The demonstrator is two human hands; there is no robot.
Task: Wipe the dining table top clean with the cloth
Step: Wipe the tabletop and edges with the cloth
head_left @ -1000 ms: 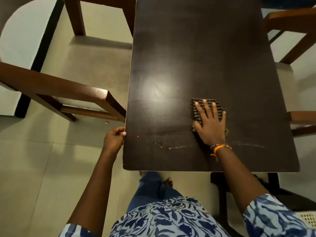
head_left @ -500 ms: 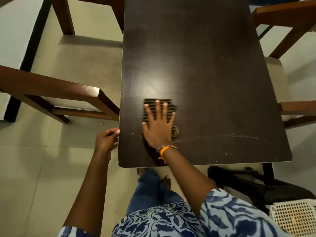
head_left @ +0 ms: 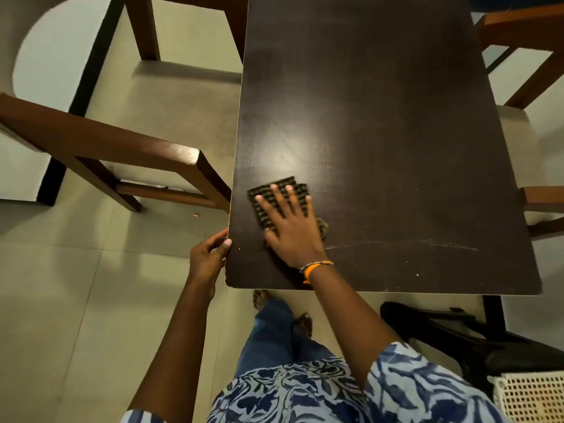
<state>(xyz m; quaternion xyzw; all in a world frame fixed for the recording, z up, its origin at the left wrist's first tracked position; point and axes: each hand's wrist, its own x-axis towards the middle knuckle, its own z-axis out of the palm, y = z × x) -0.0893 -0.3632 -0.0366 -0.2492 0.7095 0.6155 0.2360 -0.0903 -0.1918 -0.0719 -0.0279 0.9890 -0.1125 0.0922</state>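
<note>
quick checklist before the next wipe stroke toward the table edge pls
1. Cloth under the palm: ok. The right hand lies flat, fingers spread, on the checked cloth.
2. Cloth flat on the table top: ok; a bunched bit pokes out beside the hand.
3. Catching hand ready: ok. The left hand is cupped at the table's left edge, thumb touching it.
4. Crumbs gathered ahead of the cloth: cannot tell, the hand hides them.
5. Top clean behind the stroke: not ok. A pale streak and specks remain near the front edge.
</note>
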